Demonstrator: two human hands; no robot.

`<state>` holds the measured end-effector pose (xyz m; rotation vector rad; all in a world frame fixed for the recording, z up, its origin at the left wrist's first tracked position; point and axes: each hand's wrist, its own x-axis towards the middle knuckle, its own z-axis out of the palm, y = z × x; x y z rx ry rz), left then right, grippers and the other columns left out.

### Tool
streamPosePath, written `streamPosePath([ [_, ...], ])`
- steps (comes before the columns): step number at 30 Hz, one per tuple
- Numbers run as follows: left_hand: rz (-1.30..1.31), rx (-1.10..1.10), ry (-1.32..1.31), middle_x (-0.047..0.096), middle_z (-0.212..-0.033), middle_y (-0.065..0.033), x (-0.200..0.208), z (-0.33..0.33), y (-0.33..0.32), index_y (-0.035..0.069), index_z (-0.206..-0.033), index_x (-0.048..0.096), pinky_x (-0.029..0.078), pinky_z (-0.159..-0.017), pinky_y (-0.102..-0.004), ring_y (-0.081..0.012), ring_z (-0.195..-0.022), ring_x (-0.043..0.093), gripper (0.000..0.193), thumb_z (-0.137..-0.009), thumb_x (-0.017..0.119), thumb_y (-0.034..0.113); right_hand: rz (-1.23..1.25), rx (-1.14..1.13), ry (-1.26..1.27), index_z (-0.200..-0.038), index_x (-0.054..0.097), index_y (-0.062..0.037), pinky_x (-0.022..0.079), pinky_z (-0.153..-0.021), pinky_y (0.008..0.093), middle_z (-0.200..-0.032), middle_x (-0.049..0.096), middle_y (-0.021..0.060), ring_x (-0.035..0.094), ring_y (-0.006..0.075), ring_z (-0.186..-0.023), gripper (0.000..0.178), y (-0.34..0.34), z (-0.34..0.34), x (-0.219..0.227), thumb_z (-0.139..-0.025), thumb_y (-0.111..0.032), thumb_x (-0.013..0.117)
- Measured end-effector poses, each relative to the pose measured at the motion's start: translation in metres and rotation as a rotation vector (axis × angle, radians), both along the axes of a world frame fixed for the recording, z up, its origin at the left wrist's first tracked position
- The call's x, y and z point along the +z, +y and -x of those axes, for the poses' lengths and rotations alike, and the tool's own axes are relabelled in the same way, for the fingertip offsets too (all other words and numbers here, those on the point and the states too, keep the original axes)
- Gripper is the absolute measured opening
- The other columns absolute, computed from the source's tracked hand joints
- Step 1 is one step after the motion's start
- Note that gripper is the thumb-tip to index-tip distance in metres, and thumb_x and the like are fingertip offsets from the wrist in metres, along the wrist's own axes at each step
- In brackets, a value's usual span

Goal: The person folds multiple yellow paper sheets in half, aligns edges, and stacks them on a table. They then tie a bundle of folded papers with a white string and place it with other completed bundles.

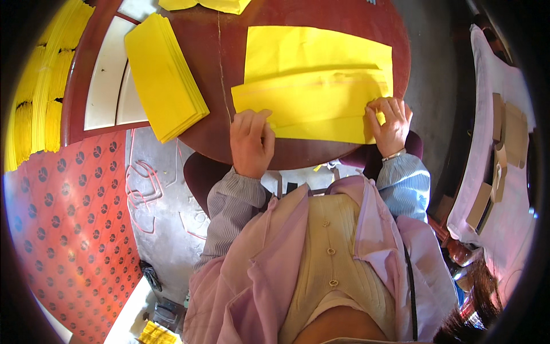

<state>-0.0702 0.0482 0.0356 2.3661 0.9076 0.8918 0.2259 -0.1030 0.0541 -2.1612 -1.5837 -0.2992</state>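
Note:
A yellow sheet [321, 51], paper or thin cloth, lies on the round dark red table [200, 51], its near part folded over into a band. My left hand [251, 140] pinches the left end of that folded band, thumb and fingers together. At the right end, my right hand [391, 123] has its fingers closed on the sheet's edge near the fold. Left of the sheet, a stack of folded yellow sheets [163, 80] rests at an angle, partly over the table's edge.
More yellow material [206, 4] lies at the table's far edge. Tall yellow stacks [43, 86] stand at far left, above a red patterned sheet [74, 223]. A pink cord [143, 189] coils on the floor. Cardboard boxes [507, 137] sit on a pale-covered surface at right.

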Motion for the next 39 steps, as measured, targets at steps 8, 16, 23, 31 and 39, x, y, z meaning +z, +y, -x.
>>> streamPosePath([
  [8, -0.15, 0.121, 0.123, 0.059, -0.094, -0.0092, -0.006, -0.016, -0.006, 0.012, -0.114, 0.076, 0.044, -0.087, -0.0433, -0.0309, -0.097, 0.056, 0.027, -0.087, 0.08, 0.015, -0.051, 0.386, 0.238, -0.116, 0.077, -0.0109, 0.049, -0.095, 0.0442, -0.118, 0.072, 0.006, 0.064, 0.0301, -0.108, 0.036, 0.057, 0.072, -0.001, -0.08, -0.005, 0.075],
  [16, -0.13, 0.154, 0.024, 0.068, -0.104, -0.0101, -0.015, 0.0, -0.007, 0.006, -0.099, 0.072, 0.047, -0.097, -0.0457, -0.0325, -0.112, 0.061, 0.018, -0.083, 0.081, 0.006, -0.041, 0.302, 0.233, -0.108, 0.08, -0.0117, 0.047, -0.093, 0.041, -0.109, 0.073, 0.004, 0.065, 0.0269, -0.105, 0.024, 0.041, 0.058, -0.006, -0.084, -0.008, 0.077],
  [23, -0.038, 0.041, -0.046, 0.068, -0.106, -0.012, -0.016, 0.002, -0.004, 0.004, -0.099, 0.072, 0.05, -0.097, -0.0458, -0.0355, -0.112, 0.064, 0.019, -0.082, 0.078, -0.002, -0.056, 0.177, 0.188, -0.097, 0.078, -0.0121, 0.047, -0.088, 0.042, -0.103, 0.073, 0.0044, 0.064, 0.0272, -0.099, 0.015, 0.016, 0.03, -0.005, -0.082, -0.011, 0.079],
  [31, -0.102, -0.006, 0.06, 0.065, -0.099, -0.0092, -0.005, 0.0, -0.009, 0.01, -0.114, 0.076, 0.049, -0.093, -0.0438, -0.0324, -0.103, 0.062, 0.034, -0.082, 0.072, -0.003, 0.071, 0.461, 0.303, -0.119, 0.078, -0.0128, 0.046, -0.094, 0.0421, -0.119, 0.071, 0.0068, 0.063, 0.0298, -0.109, 0.046, 0.048, 0.074, -0.003, -0.076, 0.002, 0.069],
  [39, -0.06, 0.053, 0.049, 0.065, -0.102, -0.0102, -0.003, 0.012, -0.023, 0.009, -0.112, 0.076, 0.048, -0.095, -0.0445, -0.0335, -0.104, 0.062, 0.031, -0.083, 0.074, 0.0, -0.016, 0.368, 0.384, -0.107, 0.081, -0.0106, 0.046, -0.088, 0.0415, -0.109, 0.074, 0.0054, 0.064, 0.0266, -0.102, 0.023, 0.031, 0.059, -0.007, -0.086, -0.005, 0.073],
])
